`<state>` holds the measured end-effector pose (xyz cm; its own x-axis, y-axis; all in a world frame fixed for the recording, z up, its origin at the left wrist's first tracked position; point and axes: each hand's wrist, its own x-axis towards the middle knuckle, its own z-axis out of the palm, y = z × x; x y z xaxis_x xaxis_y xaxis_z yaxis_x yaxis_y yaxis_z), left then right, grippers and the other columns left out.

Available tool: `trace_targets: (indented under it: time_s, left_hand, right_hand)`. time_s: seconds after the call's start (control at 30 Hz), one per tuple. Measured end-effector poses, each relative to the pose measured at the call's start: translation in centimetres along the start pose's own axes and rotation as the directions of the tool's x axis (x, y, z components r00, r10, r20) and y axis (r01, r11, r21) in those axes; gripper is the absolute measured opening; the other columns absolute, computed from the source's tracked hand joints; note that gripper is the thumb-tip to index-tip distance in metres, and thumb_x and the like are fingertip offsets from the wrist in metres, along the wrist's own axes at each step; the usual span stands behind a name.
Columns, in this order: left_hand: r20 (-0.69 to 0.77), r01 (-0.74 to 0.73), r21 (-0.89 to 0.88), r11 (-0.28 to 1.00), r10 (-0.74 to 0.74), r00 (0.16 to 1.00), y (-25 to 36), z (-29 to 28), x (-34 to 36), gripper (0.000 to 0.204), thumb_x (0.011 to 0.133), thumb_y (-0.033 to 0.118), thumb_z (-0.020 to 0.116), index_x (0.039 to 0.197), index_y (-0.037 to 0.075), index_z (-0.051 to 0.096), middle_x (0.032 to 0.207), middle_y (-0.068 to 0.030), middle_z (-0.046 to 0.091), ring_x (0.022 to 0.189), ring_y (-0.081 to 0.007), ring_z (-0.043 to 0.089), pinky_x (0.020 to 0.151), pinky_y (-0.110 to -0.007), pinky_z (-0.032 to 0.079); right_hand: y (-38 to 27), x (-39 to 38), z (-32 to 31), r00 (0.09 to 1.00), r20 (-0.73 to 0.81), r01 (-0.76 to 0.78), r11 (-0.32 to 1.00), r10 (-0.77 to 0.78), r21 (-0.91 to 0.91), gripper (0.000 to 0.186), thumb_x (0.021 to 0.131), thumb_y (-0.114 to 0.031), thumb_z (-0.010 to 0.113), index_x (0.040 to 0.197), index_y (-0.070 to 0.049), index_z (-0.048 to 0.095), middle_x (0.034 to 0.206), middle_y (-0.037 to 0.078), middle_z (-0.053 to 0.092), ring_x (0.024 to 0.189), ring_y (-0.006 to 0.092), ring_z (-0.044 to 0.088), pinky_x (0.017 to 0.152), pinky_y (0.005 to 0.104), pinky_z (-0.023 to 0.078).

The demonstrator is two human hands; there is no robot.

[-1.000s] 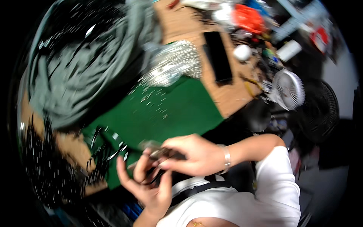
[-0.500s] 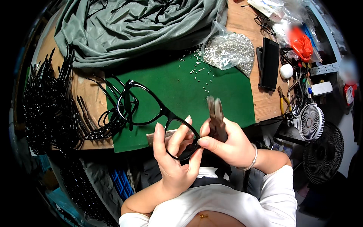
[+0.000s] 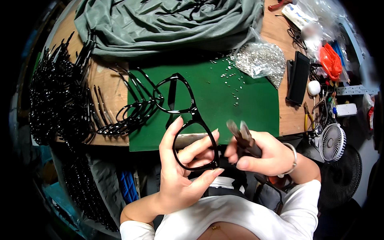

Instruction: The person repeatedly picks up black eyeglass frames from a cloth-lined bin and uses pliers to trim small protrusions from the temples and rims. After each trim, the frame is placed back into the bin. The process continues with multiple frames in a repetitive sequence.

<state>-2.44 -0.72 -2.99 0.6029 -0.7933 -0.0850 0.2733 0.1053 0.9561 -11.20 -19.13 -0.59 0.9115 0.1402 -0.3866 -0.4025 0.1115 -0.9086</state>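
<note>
A black eyeglass frame is held by one rim in my left hand, thumb at its lower corner and fingers behind and around the rim. It stands tilted, the far rim pointing away over the green mat. To its right, apart from it, my right hand is closed around a pair of pliers, jaws up and slightly parted. Past the far rim lie several black eyeglass frames, partly overlapping. Small silvery pieces are scattered across the mat's far part.
A clear bag of silvery pieces rests at the mat's far right. Grey cloth covers the back. Shiny black strips are heaped at left. At right are a black phone, yellow-handled pliers and a small white fan.
My right hand and the pliers have come away from the frame, toward the right. The frame has turned more upright in my left hand. The whole view has shifted a little.
</note>
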Motion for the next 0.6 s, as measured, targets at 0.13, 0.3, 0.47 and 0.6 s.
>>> trace_targets:
  time_s: [0.13,0.3,0.47,0.6]
  left_hand:
    - [0.068,0.032,-0.076,0.997,-0.027,0.997,0.4,-0.4,-0.1,0.087,0.072,-0.009,0.059,0.131,0.005,-0.003,0.121,-0.0230,0.043,0.092,-0.0140,0.055,0.078,-0.024,0.046]
    - [0.097,0.011,-0.027,1.000,-0.008,0.995,0.5,-0.5,0.1,0.086,0.074,-0.010,0.054,0.131,0.005,-0.008,0.121,-0.0269,0.040,0.090,-0.0211,0.058,0.077,-0.027,0.047]
    - [0.106,0.059,-0.010,0.998,-0.057,0.993,0.2,-0.3,0.4,0.086,0.075,-0.011,0.054,0.131,0.006,-0.008,0.121,-0.0246,0.041,0.090,-0.0215,0.058,0.077,-0.028,0.048]
    - [0.059,0.099,0.001,0.995,-0.099,0.993,-0.2,-0.1,0.1,0.085,0.075,-0.012,0.054,0.131,0.008,-0.007,0.123,-0.0231,0.040,0.095,-0.0239,0.057,0.079,-0.029,0.048]
  right_hand:
    - [0.0,-0.5,-0.4,0.967,0.194,-0.106,0.956,0.163,-0.273,0.033,0.085,-0.031,0.051,0.092,0.001,0.052,0.072,0.009,0.056,0.066,0.0162,0.056,0.061,0.0281,0.044]
    - [-0.5,0.3,-0.2,0.939,0.295,-0.062,0.930,0.177,-0.363,0.039,0.086,-0.036,0.047,0.089,0.003,0.051,0.062,0.013,0.055,0.055,0.0231,0.056,0.052,0.0326,0.044]
    - [-0.7,0.6,-0.1,0.962,0.201,-0.045,0.835,0.184,-0.548,0.038,0.084,-0.032,0.050,0.080,0.005,0.053,0.061,0.018,0.056,0.057,0.0336,0.057,0.055,0.0379,0.045]
    - [-0.1,0.7,0.6,0.981,0.099,-0.056,0.738,0.165,-0.673,0.038,0.081,-0.032,0.053,0.078,0.006,0.054,0.060,0.020,0.056,0.060,0.0360,0.058,0.058,0.0395,0.046]
